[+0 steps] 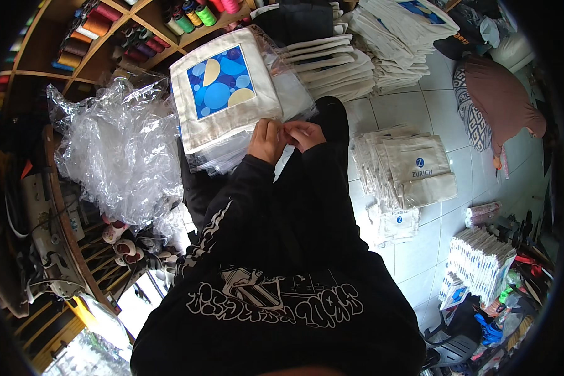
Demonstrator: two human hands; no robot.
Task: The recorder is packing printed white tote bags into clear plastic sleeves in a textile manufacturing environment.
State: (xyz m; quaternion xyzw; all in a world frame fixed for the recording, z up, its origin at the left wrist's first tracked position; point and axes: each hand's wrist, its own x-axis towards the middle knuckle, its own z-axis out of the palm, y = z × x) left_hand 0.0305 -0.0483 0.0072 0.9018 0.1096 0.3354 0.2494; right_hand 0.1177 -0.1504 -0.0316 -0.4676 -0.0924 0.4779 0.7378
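Beyond left hand and right hand, both pinched closed, I saw tote bag, thread shelf; rightward, tiled floor.

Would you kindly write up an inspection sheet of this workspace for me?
Surface: white tiled floor.
Job's things: canvas bag with blue circle-patterned panel, lying on layered clear plastic.
Clutter: crumpled clear plastic heap left of the bag; pile of canvas bags on the floor, right.
Hands: left hand and right hand meet near the bag's lower right corner; what they pinch is unclear.
Cables: too dim at left to tell.
Surroundings: thread spools on wooden shelves; co-worker bending at right.
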